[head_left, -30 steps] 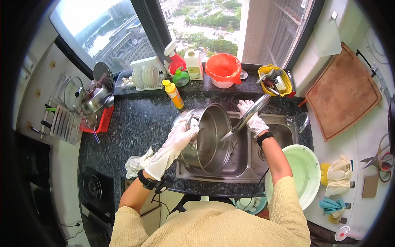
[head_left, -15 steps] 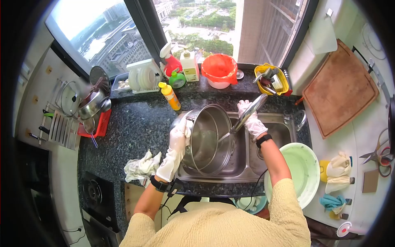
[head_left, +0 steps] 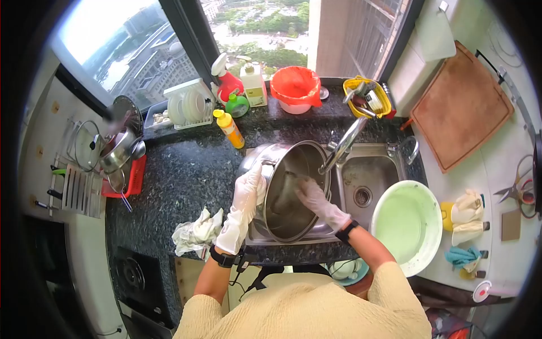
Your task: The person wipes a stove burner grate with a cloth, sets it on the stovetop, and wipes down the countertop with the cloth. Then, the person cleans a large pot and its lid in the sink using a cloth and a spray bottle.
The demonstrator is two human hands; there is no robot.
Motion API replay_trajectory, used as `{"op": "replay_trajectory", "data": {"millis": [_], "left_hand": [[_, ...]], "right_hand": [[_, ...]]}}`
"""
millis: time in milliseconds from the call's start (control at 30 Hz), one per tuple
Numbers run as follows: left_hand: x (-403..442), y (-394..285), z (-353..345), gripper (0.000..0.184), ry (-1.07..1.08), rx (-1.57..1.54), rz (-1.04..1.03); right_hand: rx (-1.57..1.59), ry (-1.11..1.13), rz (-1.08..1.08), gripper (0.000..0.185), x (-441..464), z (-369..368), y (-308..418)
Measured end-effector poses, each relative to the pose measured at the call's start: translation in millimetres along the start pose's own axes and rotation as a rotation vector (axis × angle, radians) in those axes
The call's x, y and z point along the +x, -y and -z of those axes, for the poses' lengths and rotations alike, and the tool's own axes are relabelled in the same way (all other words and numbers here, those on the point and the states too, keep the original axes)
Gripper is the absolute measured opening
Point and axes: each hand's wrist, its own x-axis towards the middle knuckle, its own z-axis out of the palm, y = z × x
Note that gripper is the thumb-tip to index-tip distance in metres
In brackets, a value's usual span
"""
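A large stainless steel pot [head_left: 270, 217] is tilted on its side over the left sink basin, its mouth facing right. My left hand [head_left: 250, 186], in a white glove, is closed on the handle at the pot's left side. My right hand [head_left: 315, 199], also gloved, reaches into the mouth of the pot near its inner wall. Motion smears those fingers, so whether they hold anything is unclear. Above the pot's right edge hangs the faucet [head_left: 345, 144], and no water stream shows from it now. The double sink [head_left: 367, 169] lies beneath.
A pale green basin [head_left: 409, 226] stands right of the sink. A crumpled white cloth [head_left: 197, 231] lies left on the counter. Along the back are a yellow bottle [head_left: 229, 130], a red-lined bin [head_left: 294, 89] and a yellow basket [head_left: 367, 97]. A cutting board [head_left: 463, 107] leans at right.
My right hand has left the faucet and moved down and left into the pot. The water stream seen earlier no longer shows. My left hand keeps its hold on the pot.
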Motion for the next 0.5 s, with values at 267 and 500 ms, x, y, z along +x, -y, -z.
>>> {"op": "replay_trajectory", "data": {"millis": [267, 500], "left_hand": [[-1.3, 4.8, -9.2, 0.046, 0.037, 0.145, -0.113], [38.3, 54.6, -5.8, 0.05, -0.018, 0.201, -0.206]], "right_hand": [[-0.182, 0.41, -0.322, 0.027, 6.4, -84.1, -25.9], [-1.214, 0.381, 0.674, 0.031, -35.5, -91.6, 37.0]]}}
